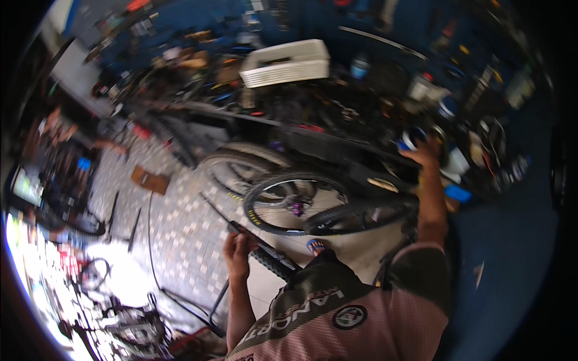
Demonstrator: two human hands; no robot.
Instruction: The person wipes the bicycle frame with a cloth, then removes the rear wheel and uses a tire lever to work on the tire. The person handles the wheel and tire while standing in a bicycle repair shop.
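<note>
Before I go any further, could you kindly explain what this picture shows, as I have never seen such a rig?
Of course. There is no robot here, just two bare hands. The one view comes from a fisheye camera on the wearer's head, looking down, so straight edges bend toward the rim. The left hand holds a dark, slender object whose kind I cannot tell. The right hand is at a blue-and-white container; blur hides its exact grip. The cluttered workbench also bears a white basket, and bicycle wheels stand in front of it.
</note>
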